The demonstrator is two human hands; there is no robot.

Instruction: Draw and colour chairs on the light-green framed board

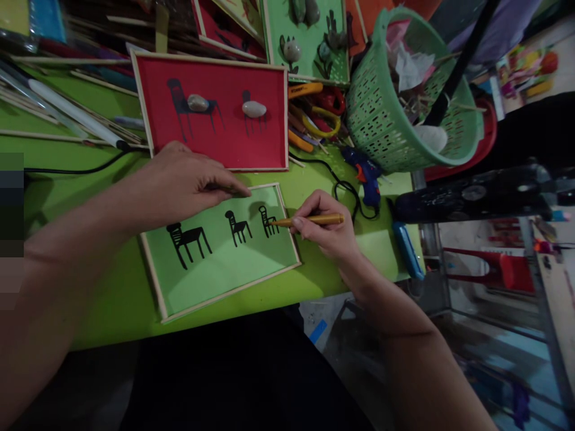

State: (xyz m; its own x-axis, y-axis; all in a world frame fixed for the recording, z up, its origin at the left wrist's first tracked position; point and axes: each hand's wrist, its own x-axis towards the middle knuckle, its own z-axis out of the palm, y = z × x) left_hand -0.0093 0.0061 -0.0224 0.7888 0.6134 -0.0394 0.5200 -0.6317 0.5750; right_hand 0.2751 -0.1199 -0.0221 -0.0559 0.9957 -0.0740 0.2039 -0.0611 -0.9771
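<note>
The table (381,251) is bright green. Along its near edge lies a framed green panel (215,275) with three black chairs on it; just behind that lies a framed red panel (251,149) with two dark chairs and two stones. Thin wooden sticks (31,108) and a long white tube (72,111) spread toward the left side. Toward the right edge are orange- and yellow-handled scissors (330,124), a blue glue gun (369,179) and its black cord (348,187). A blue case (408,250) lies along the right edge, near the near right corner.
</note>
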